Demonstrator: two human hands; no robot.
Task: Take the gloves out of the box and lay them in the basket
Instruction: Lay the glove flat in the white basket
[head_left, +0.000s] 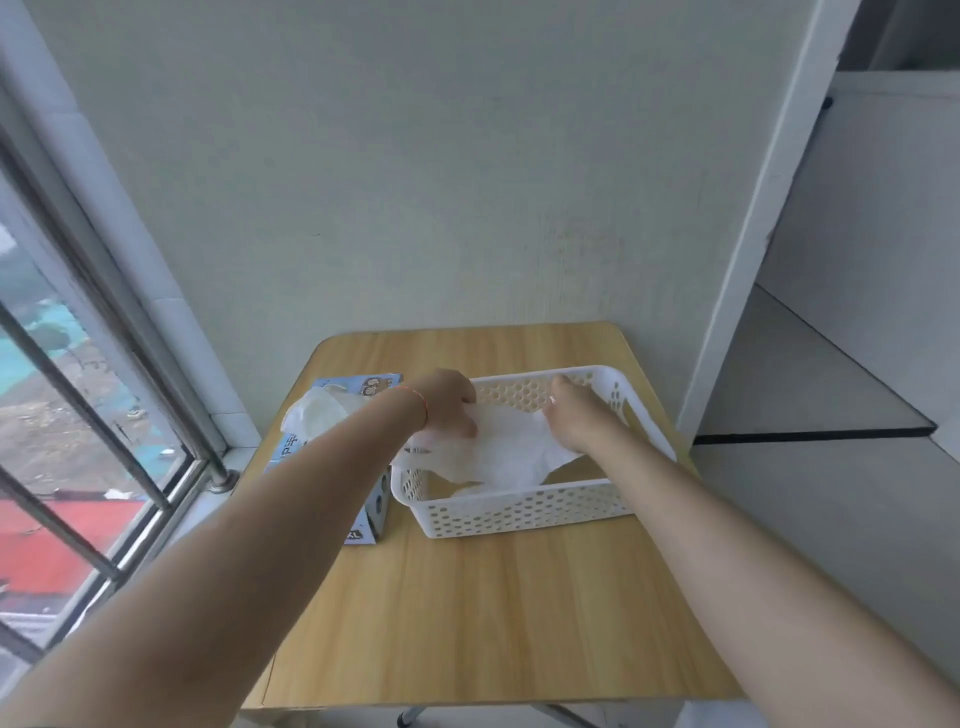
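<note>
Now both hands hold a thin translucent white plastic glove (511, 449) over the white perforated plastic basket (524, 512) on the wooden counter (493, 613): left hand (449, 402) fingers clamped on it, right hand (576, 415) fingers curled into it. Beside the basket, the blue cardboard glove box (332, 441) shows another glove poking out.

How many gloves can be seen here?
2. One glove is spread over the basket, held by the left hand and right hand. Another sticks out of the box. More may be hidden inside it.
</note>
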